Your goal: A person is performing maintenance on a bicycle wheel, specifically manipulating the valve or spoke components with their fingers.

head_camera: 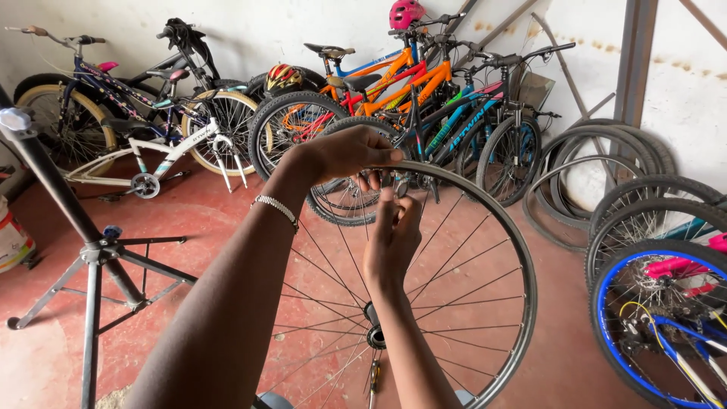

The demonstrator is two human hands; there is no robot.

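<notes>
The bare wheel (454, 303) is cut off at the bottom edge of the view, so its lowest arc and whatever it rests on cannot be seen; the left part of its rim is hidden behind the two forearms. The hub (374, 326) shows only in part beside the right wrist. Whatever small thing the right fingers may pinch is too small to make out.

The left hand (352, 151) reaches in from the near left, arm stretched far forward, wrist bent down, and its fingers curl over the top of the rim, closed on it. A beaded silver bracelet (276, 208) circles that wrist. The right hand (392, 238) rises from the near middle, fingers drawn narrow and pointing up towards the rim just below the left hand, among the spokes.

The wheel stands upright in the middle of the scene, a thin dark metal hoop without a tyre, with fine steel spokes running to the hub.

A grey metal repair stand (91, 257) with splayed legs stands at the left on the worn red floor (227, 220). Bicycles (409, 83) lean in a row against the far stained white wall, a pink helmet (405, 13) on one handlebar. Loose tyres (606, 167) lean at the right, and a blue-rimmed wheel (659, 318) is cut off at the near right.
</notes>
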